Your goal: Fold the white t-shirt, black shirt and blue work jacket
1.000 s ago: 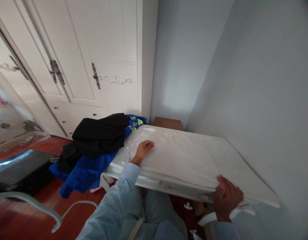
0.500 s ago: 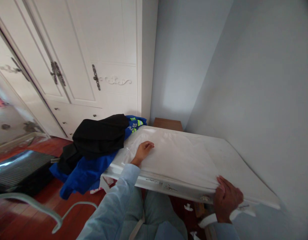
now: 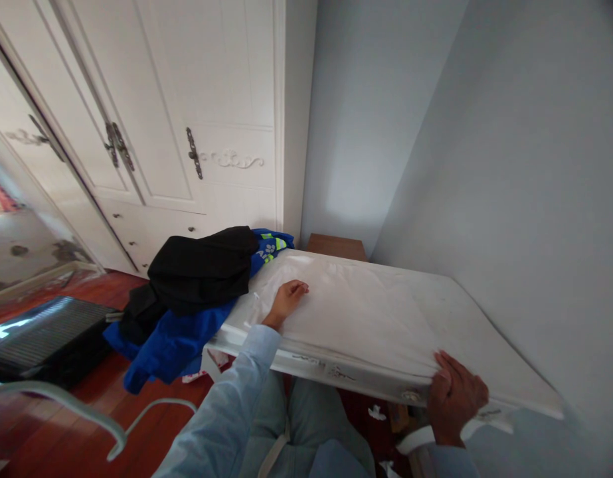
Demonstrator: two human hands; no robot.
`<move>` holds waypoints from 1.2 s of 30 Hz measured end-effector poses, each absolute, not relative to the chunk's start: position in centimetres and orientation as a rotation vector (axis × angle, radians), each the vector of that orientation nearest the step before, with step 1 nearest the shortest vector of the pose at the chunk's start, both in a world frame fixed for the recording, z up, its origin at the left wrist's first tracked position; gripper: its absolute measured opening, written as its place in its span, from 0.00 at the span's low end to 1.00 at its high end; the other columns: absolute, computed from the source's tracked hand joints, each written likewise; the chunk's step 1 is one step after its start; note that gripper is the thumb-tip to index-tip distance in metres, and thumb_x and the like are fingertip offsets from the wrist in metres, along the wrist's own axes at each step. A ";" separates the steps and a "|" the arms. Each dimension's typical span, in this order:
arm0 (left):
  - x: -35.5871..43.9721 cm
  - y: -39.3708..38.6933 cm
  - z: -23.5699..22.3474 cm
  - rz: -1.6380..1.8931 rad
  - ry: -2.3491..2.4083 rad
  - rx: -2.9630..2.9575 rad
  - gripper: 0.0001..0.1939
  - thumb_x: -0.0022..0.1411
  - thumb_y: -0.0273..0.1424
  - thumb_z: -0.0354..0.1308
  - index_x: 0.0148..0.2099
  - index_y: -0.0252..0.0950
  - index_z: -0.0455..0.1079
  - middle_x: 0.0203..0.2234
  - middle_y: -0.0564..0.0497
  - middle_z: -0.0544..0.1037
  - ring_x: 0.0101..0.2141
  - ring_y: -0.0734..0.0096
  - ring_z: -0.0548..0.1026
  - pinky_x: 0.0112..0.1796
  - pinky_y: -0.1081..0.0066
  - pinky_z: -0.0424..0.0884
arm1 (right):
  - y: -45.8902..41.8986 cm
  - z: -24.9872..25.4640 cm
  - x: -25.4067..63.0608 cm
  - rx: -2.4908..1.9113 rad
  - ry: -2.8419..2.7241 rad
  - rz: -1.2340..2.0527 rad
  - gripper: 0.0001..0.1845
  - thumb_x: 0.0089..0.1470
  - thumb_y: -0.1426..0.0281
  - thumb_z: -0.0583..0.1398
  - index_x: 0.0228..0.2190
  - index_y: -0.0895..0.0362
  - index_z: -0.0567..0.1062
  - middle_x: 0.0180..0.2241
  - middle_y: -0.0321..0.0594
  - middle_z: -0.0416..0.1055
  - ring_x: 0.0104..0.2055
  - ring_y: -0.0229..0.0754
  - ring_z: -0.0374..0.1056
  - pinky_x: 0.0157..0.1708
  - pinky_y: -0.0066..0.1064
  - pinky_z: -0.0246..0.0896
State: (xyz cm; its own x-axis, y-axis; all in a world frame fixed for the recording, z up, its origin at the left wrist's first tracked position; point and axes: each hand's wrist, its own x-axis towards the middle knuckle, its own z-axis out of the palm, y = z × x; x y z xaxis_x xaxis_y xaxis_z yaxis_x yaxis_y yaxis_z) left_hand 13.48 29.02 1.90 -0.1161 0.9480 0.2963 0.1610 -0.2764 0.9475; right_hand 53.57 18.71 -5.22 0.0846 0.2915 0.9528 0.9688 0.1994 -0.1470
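A thin, translucent white sheet (image 3: 356, 309) lies spread over the white desk top (image 3: 465, 332), with soft creases across it. My left hand (image 3: 289, 300) rests on the sheet's left part, its fingers curled together; what they hold, if anything, is hidden. At the sheet's near right corner is my right hand (image 3: 455, 392), over the desk's front edge. Its fingers press together on the corner, and the thumb is partly hidden. Beside my left hand, black cloth (image 3: 201, 272) and a blue garment (image 3: 179, 342) with yellow-green stripes hang over the desk's left end.
A white wardrobe (image 3: 226, 86) stands behind the desk, next to a grey wall (image 3: 525, 166). A brown box-like piece (image 3: 339, 247) sits behind the desk. On the red wooden floor at left are a black ridged case (image 3: 52, 338) and a curved pale metal frame (image 3: 82, 401).
The whole view has shifted slightly to the right. Both hands keep almost the same places on the sheet, and the clothes lie as before.
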 end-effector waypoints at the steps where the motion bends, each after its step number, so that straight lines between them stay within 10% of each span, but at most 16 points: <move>1: 13.5 29.0 1.9 1.463 1.271 1.465 0.20 0.55 0.50 0.61 0.31 0.37 0.76 0.29 0.47 0.82 0.35 0.60 0.79 0.41 0.64 0.73 | 18.7 -5.2 53.6 -1.291 -1.418 -0.812 0.20 0.66 0.67 0.48 0.40 0.59 0.79 0.39 0.49 0.79 0.40 0.47 0.72 0.50 0.45 0.54; 36: 13.3 29.0 1.8 1.449 1.264 1.480 0.17 0.57 0.45 0.60 0.31 0.36 0.76 0.30 0.46 0.82 0.35 0.61 0.79 0.41 0.64 0.73 | 18.9 -5.7 54.0 -1.283 -1.427 -0.780 0.20 0.66 0.66 0.49 0.40 0.59 0.79 0.41 0.50 0.79 0.40 0.48 0.72 0.51 0.47 0.55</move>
State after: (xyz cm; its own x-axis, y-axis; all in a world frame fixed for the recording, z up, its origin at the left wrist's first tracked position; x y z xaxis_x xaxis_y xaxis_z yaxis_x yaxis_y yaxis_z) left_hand 13.27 29.00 1.82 -0.1022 0.9492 0.2976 0.1662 -0.2787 0.9459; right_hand 53.95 18.87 -5.75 0.0881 0.3010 0.9495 0.9617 0.2226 -0.1598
